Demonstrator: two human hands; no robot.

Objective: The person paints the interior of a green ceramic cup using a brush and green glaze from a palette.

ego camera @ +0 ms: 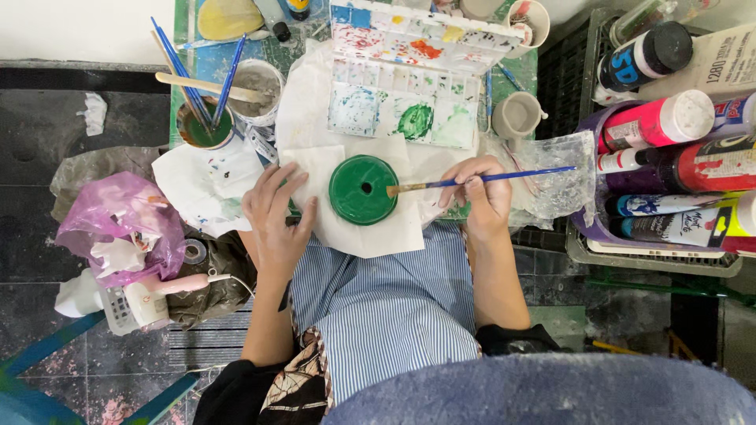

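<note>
A round green-painted disc (362, 189) with a small hole near its middle lies on a white paper sheet (370, 228) over my lap. My right hand (479, 193) grips a blue-handled paintbrush (472, 180), whose bristle tip touches the disc's right side. To the left of the disc, my left hand (276, 212) rests flat on the paper's edge with fingers spread, holding nothing. An open white paint palette (409, 71) with smears of green, red and yellow sits just beyond the disc.
A jar of green water with several blue brushes (203, 122) stands at the upper left. Paint bottles fill a crate (669, 157) on the right. A small grey cup (516, 116) sits by the palette. A pink plastic bag (118, 224) lies on the floor at left.
</note>
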